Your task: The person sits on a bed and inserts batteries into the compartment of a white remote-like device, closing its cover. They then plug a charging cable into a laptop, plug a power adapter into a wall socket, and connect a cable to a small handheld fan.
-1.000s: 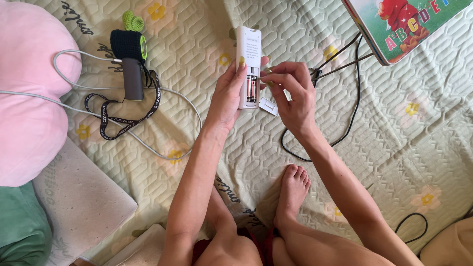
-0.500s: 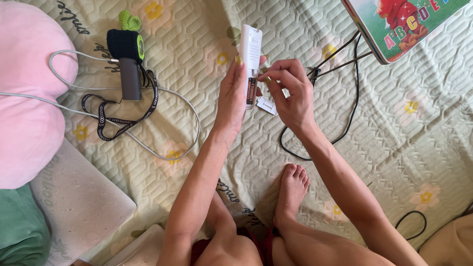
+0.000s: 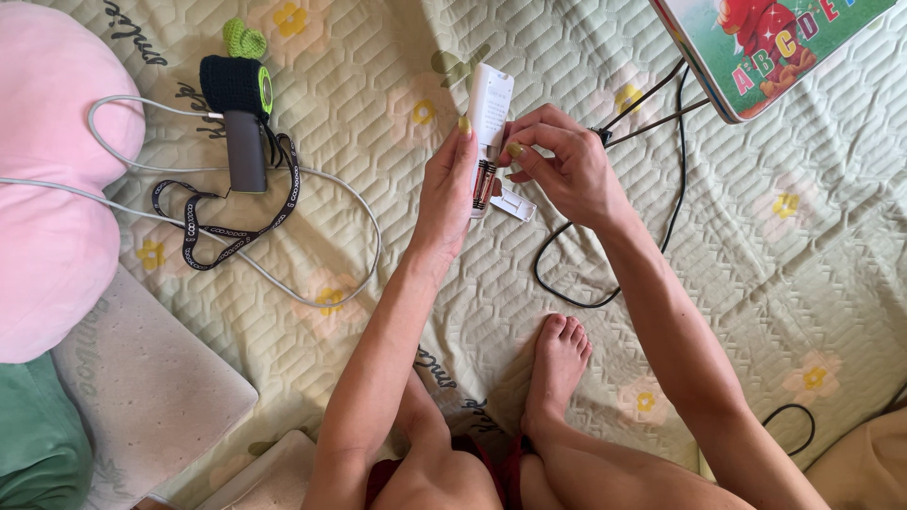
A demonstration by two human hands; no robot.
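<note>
Tilted further now, one white remote [image 3: 488, 118] sits gripped in my left hand [image 3: 444, 194], its battery bay open. My right hand [image 3: 565, 170] pinches at one battery [image 3: 483, 179] there; one white cover [image 3: 513, 203] lies just beside the remote.

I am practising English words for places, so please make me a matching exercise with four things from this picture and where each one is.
Things:
1. remote
2. battery cover
3. pink pillow
4. picture book

Places:
a. top right corner
b. held in the left hand
c. left edge of the bed
d. flat on the quilt, under the hands

Pairs: 1-b, 2-d, 3-c, 4-a
</note>
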